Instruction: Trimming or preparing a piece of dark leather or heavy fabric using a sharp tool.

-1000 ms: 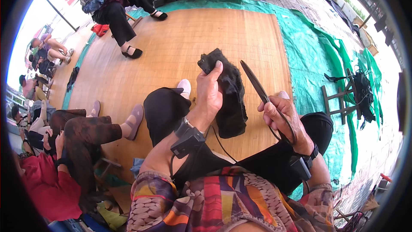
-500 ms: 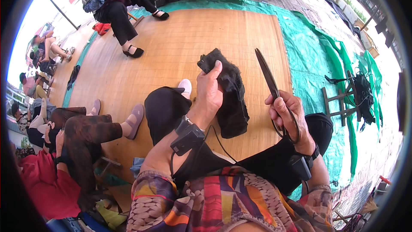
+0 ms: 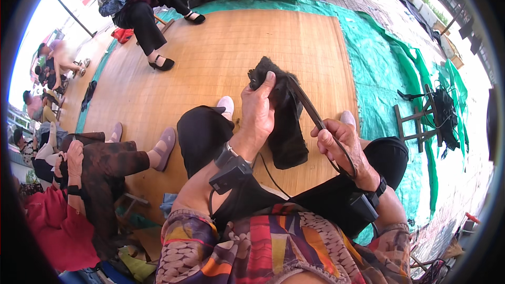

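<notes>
Near the middle of the frame, the left hand (image 3: 259, 111) is gripping the top of a dark, limp piece of cloth (image 3: 286, 126), fingers curled around it as it is hanging down over the woven mat (image 3: 210, 58). The right hand (image 3: 339, 144) is closing around a thin dark blade-like tool (image 3: 310, 113), its tip touching the cloth.

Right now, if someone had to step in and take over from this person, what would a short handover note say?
Left hand: grips the top of a dark fuzzy piece, held upright over the lap.
Right hand: holds a long thin dark strip whose far end lies against the piece's top edge.
Below: a woven mat.
Done: strip brought to the piece. Whether it is attached cannot be told.
Left: not evident from the picture.
</notes>
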Tool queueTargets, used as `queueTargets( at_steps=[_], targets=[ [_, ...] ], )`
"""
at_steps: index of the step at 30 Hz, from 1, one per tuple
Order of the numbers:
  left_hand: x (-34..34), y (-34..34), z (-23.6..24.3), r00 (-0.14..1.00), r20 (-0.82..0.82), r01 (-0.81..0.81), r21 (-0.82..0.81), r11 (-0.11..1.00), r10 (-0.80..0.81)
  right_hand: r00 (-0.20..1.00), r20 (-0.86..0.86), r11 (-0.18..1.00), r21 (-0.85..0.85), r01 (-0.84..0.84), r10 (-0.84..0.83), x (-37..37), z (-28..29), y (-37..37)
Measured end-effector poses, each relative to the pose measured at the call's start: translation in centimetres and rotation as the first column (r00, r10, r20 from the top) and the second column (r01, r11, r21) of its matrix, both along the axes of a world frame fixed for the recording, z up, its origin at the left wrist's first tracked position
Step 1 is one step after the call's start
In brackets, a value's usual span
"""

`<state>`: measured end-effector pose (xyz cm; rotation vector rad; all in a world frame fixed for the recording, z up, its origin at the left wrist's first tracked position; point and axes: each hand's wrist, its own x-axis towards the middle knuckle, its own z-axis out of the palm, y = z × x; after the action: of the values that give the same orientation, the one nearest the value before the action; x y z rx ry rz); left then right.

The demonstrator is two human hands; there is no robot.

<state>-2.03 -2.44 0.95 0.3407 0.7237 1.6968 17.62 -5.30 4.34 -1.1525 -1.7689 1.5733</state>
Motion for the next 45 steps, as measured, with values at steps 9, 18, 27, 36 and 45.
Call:
queueTargets(
  at_steps=[9,18,27,36,45],
  targets=[
    [-0.6,0.2,-0.7,1.0,-0.005,-0.02,0.024,0.999,0.021,0.999,0.029,0.998,0.064,0.016,-0.018,0.0,0.6,0.2],
    [-0.6,0.7,-1.5,0.992,-0.112,-0.053,0.035,0.998,0.056,0.991,-0.076,0.992,0.052,0.119,-0.115,0.4,1.0,0.0],
    [-0.1,0.3,-0.8,0.998,-0.062,-0.002,0.007,1.0,0.003,0.993,0.116,0.999,0.044,-0.03,0.025,0.6,0.0,0.5],
    [0.0,0.1,-0.7,0.99,-0.14,0.007,0.04,0.999,-0.002,0.985,0.17,0.999,0.008,-0.041,0.039,0.7,0.1,0.5],
    [0.2,-0.1,0.2,0.99,-0.139,0.024,-0.025,0.999,-0.027,0.996,0.076,0.998,0.045,0.035,-0.039,0.7,0.7,0.6]
  ],
)
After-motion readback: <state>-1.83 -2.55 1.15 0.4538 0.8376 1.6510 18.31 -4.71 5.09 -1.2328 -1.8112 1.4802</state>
